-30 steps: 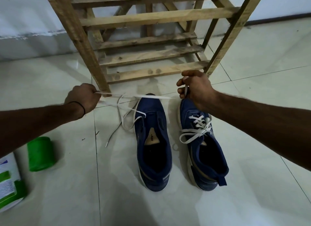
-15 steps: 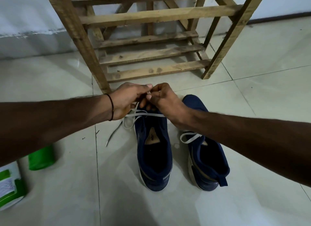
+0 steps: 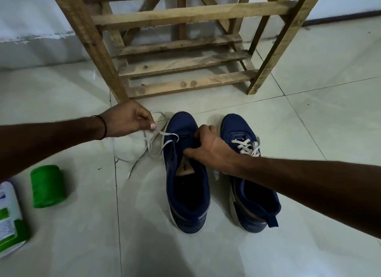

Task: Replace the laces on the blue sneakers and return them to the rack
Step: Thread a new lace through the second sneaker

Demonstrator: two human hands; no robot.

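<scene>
Two blue sneakers stand side by side on the pale tiled floor (image 3: 321, 136), toes pointing at the wooden rack (image 3: 185, 62) just beyond them. The left hand (image 3: 128, 122), a dark band at its wrist, pinches a white lace (image 3: 165, 133) between thumb and fingertips beside the toe of the half-laced sneaker (image 3: 188, 196); the lace runs into the front eyelets, and its slack lies looped on the tiles. The right hand (image 3: 209, 148) has its fingers curled over that sneaker's upper at the tongue, thumb stretched toward the opening. A small dark logo on the tan insole (image 3: 184, 167) is too small to read. The laced sneaker (image 3: 252, 196) carries a criss-crossed lace (image 3: 245, 146). A green roll (image 3: 47, 186) and a white-and-green container (image 3: 9, 217) with an illegible label lie at the left.
</scene>
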